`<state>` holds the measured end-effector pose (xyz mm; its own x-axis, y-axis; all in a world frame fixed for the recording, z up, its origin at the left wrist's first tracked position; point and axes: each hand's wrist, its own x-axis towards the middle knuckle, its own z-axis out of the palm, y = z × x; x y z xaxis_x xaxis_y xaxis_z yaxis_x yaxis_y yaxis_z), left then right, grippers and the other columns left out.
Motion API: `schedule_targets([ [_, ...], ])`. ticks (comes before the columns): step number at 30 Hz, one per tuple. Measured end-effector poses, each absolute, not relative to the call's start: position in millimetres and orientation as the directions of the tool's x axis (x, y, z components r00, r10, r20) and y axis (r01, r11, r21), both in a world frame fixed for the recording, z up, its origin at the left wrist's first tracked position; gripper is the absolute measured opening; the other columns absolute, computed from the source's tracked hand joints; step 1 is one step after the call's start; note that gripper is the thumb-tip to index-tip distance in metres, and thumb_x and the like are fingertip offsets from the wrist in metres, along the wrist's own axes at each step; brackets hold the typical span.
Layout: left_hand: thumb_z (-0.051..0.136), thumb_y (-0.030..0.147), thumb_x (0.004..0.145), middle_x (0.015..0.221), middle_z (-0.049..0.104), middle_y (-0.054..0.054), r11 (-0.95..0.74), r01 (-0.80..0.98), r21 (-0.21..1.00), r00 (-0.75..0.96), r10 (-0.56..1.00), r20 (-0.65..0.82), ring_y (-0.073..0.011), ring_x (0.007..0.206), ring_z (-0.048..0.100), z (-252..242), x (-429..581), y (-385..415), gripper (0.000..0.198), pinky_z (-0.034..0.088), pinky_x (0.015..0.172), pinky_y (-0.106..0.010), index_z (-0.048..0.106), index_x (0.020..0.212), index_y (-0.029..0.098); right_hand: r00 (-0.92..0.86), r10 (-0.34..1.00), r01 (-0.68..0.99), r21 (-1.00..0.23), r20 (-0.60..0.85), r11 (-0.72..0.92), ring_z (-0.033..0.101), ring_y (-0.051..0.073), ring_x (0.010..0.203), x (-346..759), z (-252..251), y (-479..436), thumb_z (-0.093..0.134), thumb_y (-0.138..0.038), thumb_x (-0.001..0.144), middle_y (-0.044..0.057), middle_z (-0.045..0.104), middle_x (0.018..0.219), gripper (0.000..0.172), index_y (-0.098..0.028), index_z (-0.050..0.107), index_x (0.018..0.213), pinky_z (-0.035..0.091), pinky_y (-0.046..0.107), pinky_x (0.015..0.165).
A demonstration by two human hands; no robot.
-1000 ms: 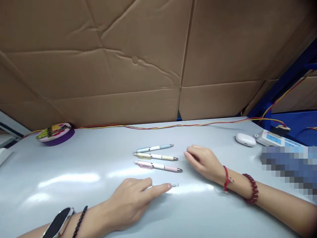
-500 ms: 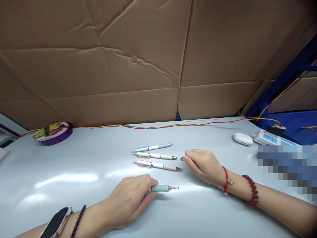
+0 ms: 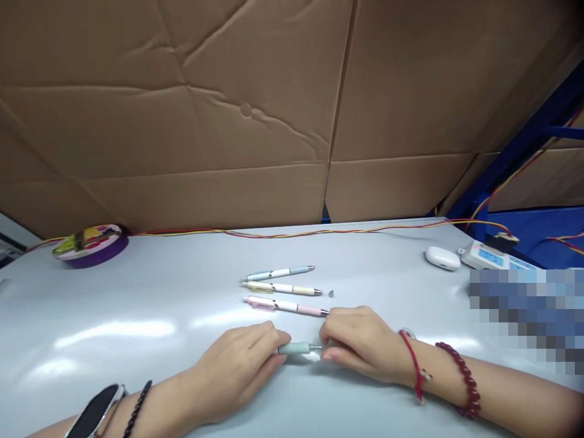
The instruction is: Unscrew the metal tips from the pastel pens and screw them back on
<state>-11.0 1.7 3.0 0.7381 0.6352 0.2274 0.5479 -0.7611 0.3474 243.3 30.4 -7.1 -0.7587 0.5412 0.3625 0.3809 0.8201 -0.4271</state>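
My left hand (image 3: 237, 371) lies on the grey table (image 3: 137, 365) with its fingers closed round the rear of a green pen (image 3: 295, 348). My right hand (image 3: 360, 344) pinches the thin front end of that same pen, where its tip part is off. A small grey pen tip (image 3: 331, 294) lies loose on the table just beyond my right hand. Three whole pens lie side by side behind the hands: a blue pen (image 3: 278, 272), a yellow pen (image 3: 281, 288) and a pink pen (image 3: 285, 305).
A purple round tin (image 3: 89, 244) sits at the far left. A white earbud case (image 3: 442, 258) and a power strip (image 3: 490, 258) lie at the far right. A red-yellow twisted wire (image 3: 292, 231) runs along the cardboard wall (image 3: 255, 115) behind the table.
My right hand let go of the small grey tip by the pens and came back toward me to the green pen's front end. My left hand uncovered the pen's green barrel.
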Motion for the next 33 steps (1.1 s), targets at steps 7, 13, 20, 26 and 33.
schedule_targets([
  [7, 0.035, 0.015, 0.094, 0.084, 0.059, -0.004, -0.756, 0.597, 0.268, 0.712, 0.653, 0.257, -0.0208, 0.071, 0.053, 4.4, -8.0, -0.1, 0.017, 0.042, 0.062, -0.03, 0.05, 0.102, 0.019, -0.634, 0.687, 0.659, -0.215, 0.355, 0.72, 0.053, 0.019, 0.075, 236.8, -6.3, 27.0, 0.04, -0.02, 0.091, 0.006, 0.059, 0.086, 0.016, -0.017, 0.052, 0.101, 0.037, 0.027, 0.056],
  [13, 0.041, 0.007, 0.088, 0.111, 0.055, -0.01, -0.75, 0.606, 0.267, 0.66, 0.661, 0.358, -0.0258, 0.103, 0.048, 4.8, -7.2, 1.9, 0.035, 0.042, 0.087, -0.039, 0.045, 0.121, 0.018, -0.626, 0.733, 0.706, -0.205, 0.267, 0.678, 0.051, 0.018, 0.068, 235.1, -5.9, 28.4, 0.034, -0.025, 0.094, 0.003, 0.056, 0.076, 0.022, -0.019, 0.052, 0.082, 0.035, 0.028, 0.053],
  [20, 0.041, 0.0, 0.085, 0.084, 0.061, -0.008, -0.949, 0.287, 0.132, 0.777, 0.311, 0.547, -0.019, 0.075, 0.053, 12.2, -8.1, -0.3, 0.025, 0.046, 0.068, -0.031, 0.056, 0.099, 0.013, -0.564, 0.777, 0.702, -0.332, 0.281, 0.63, 0.045, 0.014, 0.055, 239.7, -5.7, 32.6, 0.021, -0.027, 0.098, 0.0, 0.051, 0.063, 0.036, -0.02, 0.042, 0.07, 0.034, 0.026, 0.051],
  [26, 0.045, 0.0, 0.083, 0.096, 0.062, -0.01, -0.889, 0.454, 0.065, 0.699, 0.4, 0.593, -0.0217, 0.092, 0.054, 13.6, -5.0, -0.3, 0.028, 0.046, 0.081, -0.034, 0.057, 0.103, 0.015, -0.486, 0.826, 0.599, -0.579, 0.286, 0.553, 0.036, 0.012, 0.049, 242.8, -7.0, 36.1, 0.024, -0.034, 0.099, -0.003, 0.041, 0.057, 0.039, -0.02, 0.033, 0.064, 0.03, 0.024, 0.049],
  [33, 0.047, -0.002, 0.085, 0.109, 0.055, -0.01, -0.871, 0.491, 0.025, 0.663, 0.392, 0.638, -0.023, 0.105, 0.048, 2.4, -9.3, -1.2, 0.032, 0.038, 0.092, -0.042, 0.055, 0.108, 0.019, -0.457, 0.761, 0.415, -0.646, 0.461, 0.641, 0.033, 0.011, 0.048, 243.2, -0.2, 33.9, 0.017, -0.037, 0.101, -0.004, 0.035, 0.056, 0.042, -0.021, 0.03, 0.064, 0.03, 0.023, 0.046],
])
